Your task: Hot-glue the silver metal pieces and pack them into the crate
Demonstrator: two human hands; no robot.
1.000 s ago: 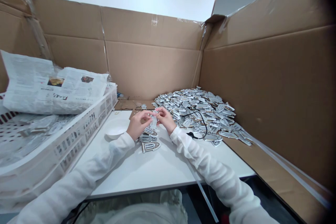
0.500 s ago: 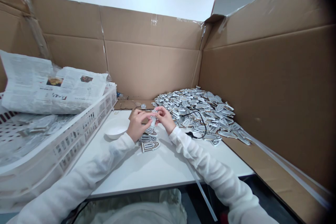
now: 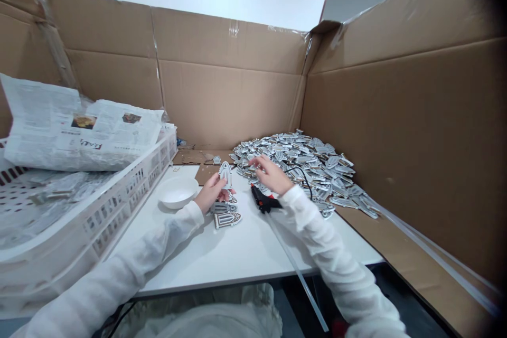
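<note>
In my left hand [image 3: 212, 193] a small arch-shaped grey-and-white piece [image 3: 225, 173] stands upright, pinched between thumb and fingers. Below that hand, similar arched pieces with brown trim [image 3: 227, 220] lie on the white table. My right hand [image 3: 270, 173] hovers near the front of a large heap of such pieces [image 3: 293, 153], its fingers apart and nothing visible in them. Under the right hand lies a black glue gun [image 3: 263, 200] with an orange tip, and a long clear glue stick [image 3: 295, 264] runs from it past the table's front edge.
A white bowl [image 3: 178, 194] sits left of my left hand. Further left is a white plastic basket [image 3: 119, 198] holding bagged pieces, with a printed bag [image 3: 83, 132] on top. Cardboard walls [image 3: 229, 100] enclose the back and right. A black cord [image 3: 303, 174] crosses the heap.
My right hand has let go of the piece and moved right, over the glue gun. The left hand still holds the arched piece, now more fully in view.
</note>
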